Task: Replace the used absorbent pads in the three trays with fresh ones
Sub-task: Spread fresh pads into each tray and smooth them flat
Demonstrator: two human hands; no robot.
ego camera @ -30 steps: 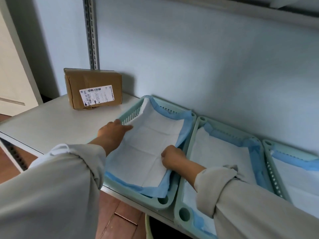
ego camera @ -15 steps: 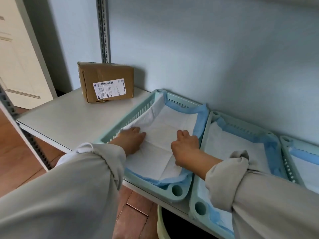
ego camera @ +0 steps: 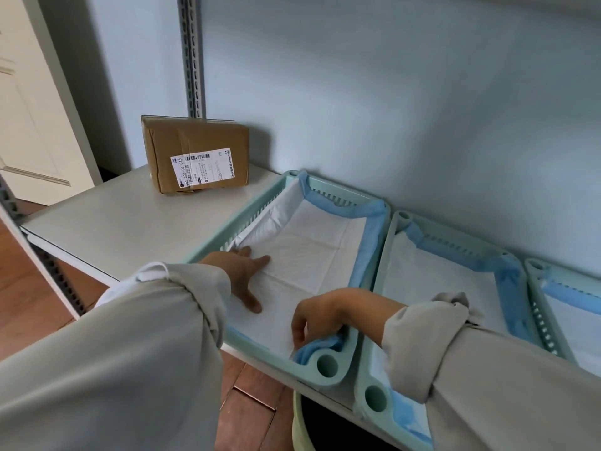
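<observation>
1. The tabletop (ego camera: 107,219) carries three pale green trays side by side along the wall, each lined white with a blue border; the middle tray (ego camera: 395,222) and right tray (ego camera: 533,266) look dressed already, though I see only part of the right one; a taped cardboard box (ego camera: 195,154) stands well apart at the back left.
2. The left tray (ego camera: 328,366) is the one in hand; its absorbent pad (ego camera: 312,245) lies over the floor, the blue border climbing the far and right walls and bunched at the near right corner.
3. My left hand (ego camera: 242,271) lies flat on the pad near the left wall, fingers straight and spread, holding nothing, only pressing.
4. My right hand (ego camera: 317,315) is at the near right corner, fingers curled down onto the bunched blue edge (ego camera: 320,348); whether they pinch it or merely push it I cannot tell, since the tips are hidden.
5. To do this well, I judge: hold the left palm as an anchor so the sheet cannot creep; work the bunch into the corner; then smooth outward so no white fold rides up the left wall.
</observation>
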